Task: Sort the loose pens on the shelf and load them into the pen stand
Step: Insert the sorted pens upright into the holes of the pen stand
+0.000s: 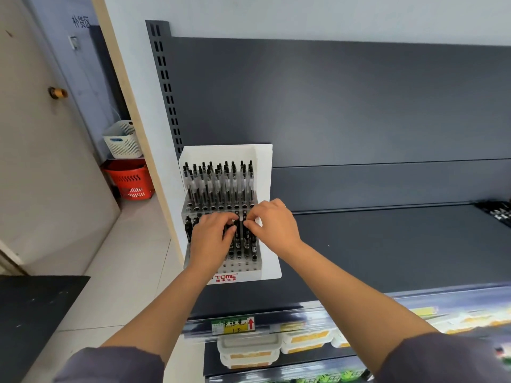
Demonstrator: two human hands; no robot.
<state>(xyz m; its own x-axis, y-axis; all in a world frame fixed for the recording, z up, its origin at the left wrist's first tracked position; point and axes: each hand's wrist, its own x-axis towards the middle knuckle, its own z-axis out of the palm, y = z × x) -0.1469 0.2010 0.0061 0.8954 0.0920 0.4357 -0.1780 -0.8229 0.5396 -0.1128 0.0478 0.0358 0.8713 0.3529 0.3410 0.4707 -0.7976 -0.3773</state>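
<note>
Partly filled white pen stand (264,172), black pens (218,186)

Your count, taken from the pen stand (265,172): one stand, white, on one dark shelf (387,244). Back-tier pens (218,183), in two rows inside it: upward of a dozen, too crowded for you to count exactly. Front-tier pens (188,230), black: at least four showing, others hidden under your two hands, left hand (211,236) and right hand (272,219). Loose pens (497,214), far right of the stand: one heap, number not tellable. Baskets, left of the stand: two, one white basket (123,142) and one red basket (132,179). Price label (233,324), below the stand: one. Lidded boxes (249,349), below the stand: at least three.
</note>
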